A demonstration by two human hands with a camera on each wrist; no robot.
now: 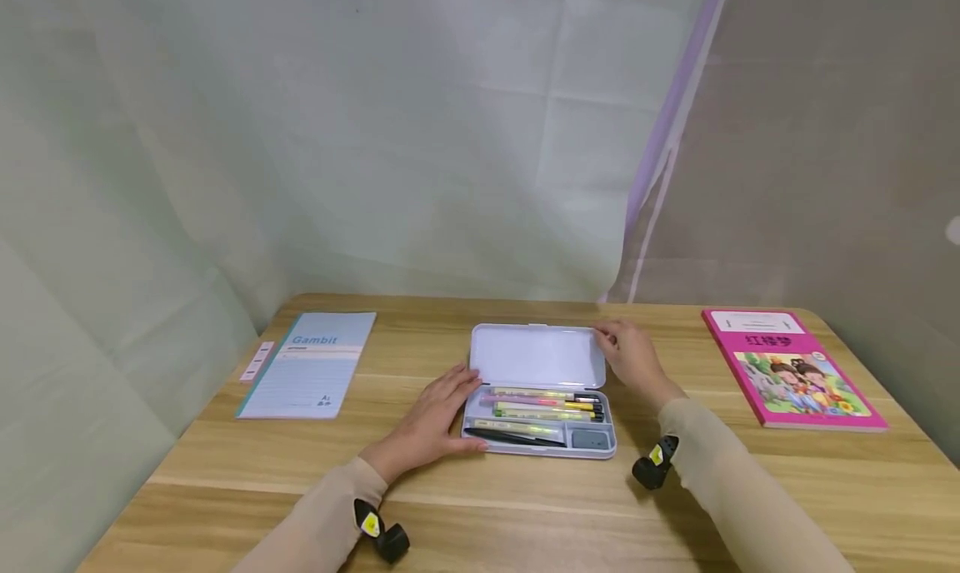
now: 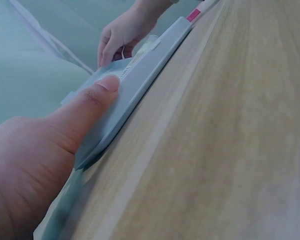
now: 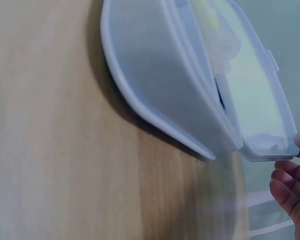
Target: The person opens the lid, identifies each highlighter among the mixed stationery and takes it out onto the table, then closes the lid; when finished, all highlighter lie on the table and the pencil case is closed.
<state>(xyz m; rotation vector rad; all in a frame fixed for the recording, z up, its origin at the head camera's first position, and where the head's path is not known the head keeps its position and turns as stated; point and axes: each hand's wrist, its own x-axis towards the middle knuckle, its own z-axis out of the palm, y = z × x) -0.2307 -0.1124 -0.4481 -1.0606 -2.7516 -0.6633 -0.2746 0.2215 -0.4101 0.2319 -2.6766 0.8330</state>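
A white pencil case (image 1: 538,451) lies on the table with its lid (image 1: 536,356) raised at the back. Inside are several pens and markers (image 1: 543,409), a black pen (image 1: 514,437) along the front and a grey block (image 1: 589,439) in the right compartment. My left hand (image 1: 427,423) rests against the case's left end, fingers extended toward the hinge and thumb at the front corner. In the left wrist view that thumb (image 2: 92,102) lies on the case's edge. With my right hand (image 1: 630,358) I pinch the lid's right edge near its upper corner; the right wrist view shows fingertips (image 3: 285,192) there.
A pale Gambit notebook (image 1: 307,373) lies on the left of the wooden table (image 1: 525,515), with a pink-edged strip (image 1: 257,361) beside it. On the right is a pink book (image 1: 798,373) with a cartoon cover. Hanging cloth (image 1: 450,140) stands behind the table's far edge.
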